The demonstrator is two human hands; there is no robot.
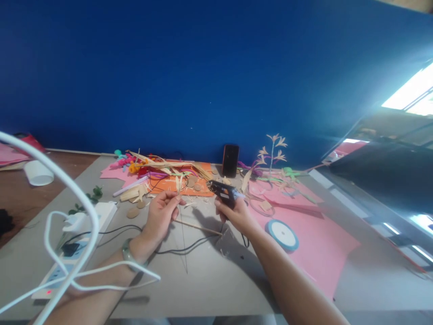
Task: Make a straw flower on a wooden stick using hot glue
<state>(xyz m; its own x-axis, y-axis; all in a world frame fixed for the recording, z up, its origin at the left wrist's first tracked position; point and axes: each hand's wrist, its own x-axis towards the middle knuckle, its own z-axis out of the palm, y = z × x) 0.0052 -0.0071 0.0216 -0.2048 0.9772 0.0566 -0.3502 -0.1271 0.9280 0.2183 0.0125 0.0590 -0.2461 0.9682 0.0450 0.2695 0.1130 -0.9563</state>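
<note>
My left hand (164,211) is closed, pinching a thin wire stem (183,243) that hangs down over the table. At its top, just above my fingers, is a pale husk-like piece (178,183). In my right hand (234,213) sits a black glue gun (221,191), its nozzle pointing left toward the stem, with a gap between them. Parts of my right fingers are hidden behind the grip. A slim wooden stick (199,227) lies on the table below both hands.
Behind my hands are dried husk strips (162,165), orange paper (199,186) and an upright phone (230,160). Pink paper (318,243), a blue-edged tape roll (282,234) and a finished-looking flower stem (272,155) are right. A power strip (104,216) and white cable (91,216) are left.
</note>
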